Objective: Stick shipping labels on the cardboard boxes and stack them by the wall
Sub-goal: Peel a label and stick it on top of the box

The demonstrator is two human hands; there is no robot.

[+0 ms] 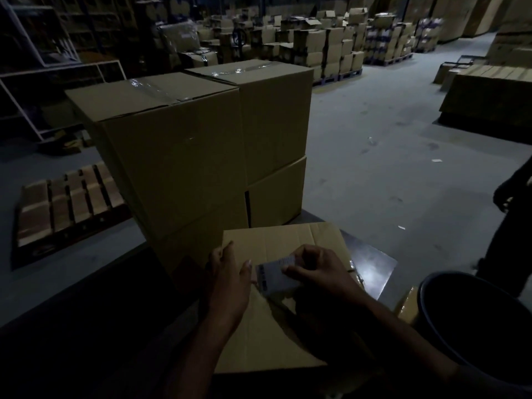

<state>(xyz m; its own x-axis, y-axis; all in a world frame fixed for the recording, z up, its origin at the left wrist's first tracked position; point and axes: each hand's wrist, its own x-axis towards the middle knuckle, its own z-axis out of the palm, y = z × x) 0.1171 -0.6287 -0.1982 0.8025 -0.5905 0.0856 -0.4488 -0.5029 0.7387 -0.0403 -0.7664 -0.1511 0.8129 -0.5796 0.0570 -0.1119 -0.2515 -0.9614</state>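
A dim warehouse: taped cartons [184,156] stacked two high close by, rows of carton stacks on pallets [331,53] filling the far end, metal racking [54,61] at left, an empty wooden pallet [69,203] lying on the bare concrete floor [374,156]

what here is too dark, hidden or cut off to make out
All in the head view:
- Print on the shipping label: too small and dim to read.
- Whether the label's backing is peeled: hidden by the left hand and right hand.
- Dark bin: cut off by the right edge; inside too dark.
- Flat cardboard near edge: lost in shadow.
- Lower stacked boxes: partly hidden behind the front taped box.
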